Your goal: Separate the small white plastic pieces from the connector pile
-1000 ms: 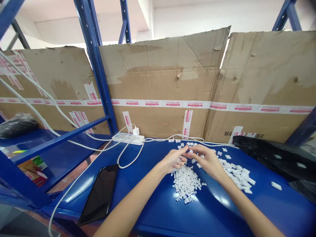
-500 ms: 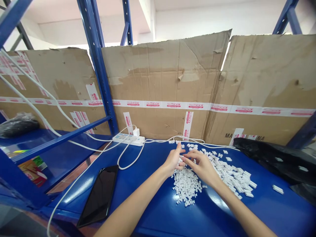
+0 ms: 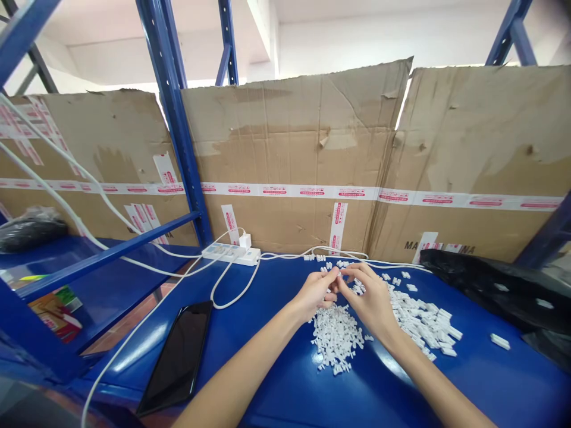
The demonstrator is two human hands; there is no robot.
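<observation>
Blue glossy tabletop (image 3: pixel 285 386) before me carries a heap of small white plastic pieces (image 3: pixel 334 339). Above it my left hand (image 3: pixel 314 292) and right hand (image 3: pixel 372 302) meet, fingers pinched shut on one tiny white piece (image 3: pixel 339 275). Behind, the brown cardboard sheet (image 3: pixel 468 148) reads "MA…NA"; the red print on the white tape strip (image 3: pixel 312 191) is illegible.

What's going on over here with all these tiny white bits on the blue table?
A person is working bare-handed at a blue table. The left hand and right hand meet fingertip to fingertip and seem to pinch a small white piece between them, above a heap of white plastic pieces. A wider pile lies to the right. A black phone and a white power strip sit to the left.
</observation>
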